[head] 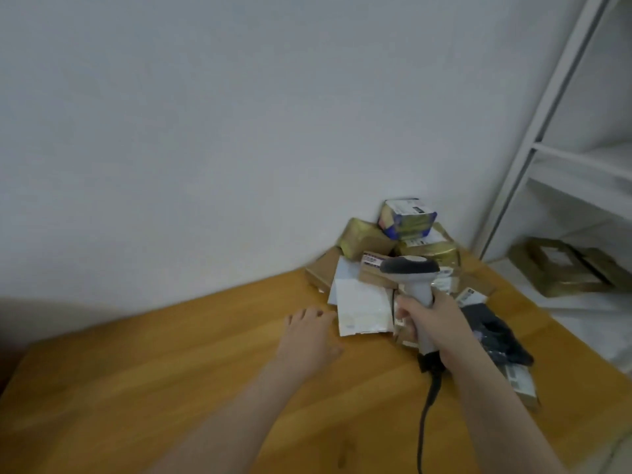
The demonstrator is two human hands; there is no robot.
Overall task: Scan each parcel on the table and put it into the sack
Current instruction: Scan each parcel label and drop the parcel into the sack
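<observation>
A heap of parcels (403, 244) lies in the table's far right corner against the wall: brown cartons, taped boxes and a blue-edged box on top. A flat white parcel (362, 307) lies at the front of the heap. My right hand (431, 319) grips the handle of a grey-and-white barcode scanner (412, 268), whose head hangs over the heap. Reaching toward the white parcel's left edge, my left hand (309, 336) has its fingers spread and nothing in it. A black parcel (499, 333) lies right of my right hand. No sack is in view.
The wooden table (171, 388) stretches to the left and front. The scanner's black cable (425, 415) trails toward me over the table. A white shelf unit (578, 186) stands at the right, with brown parcels (561, 268) on a low shelf.
</observation>
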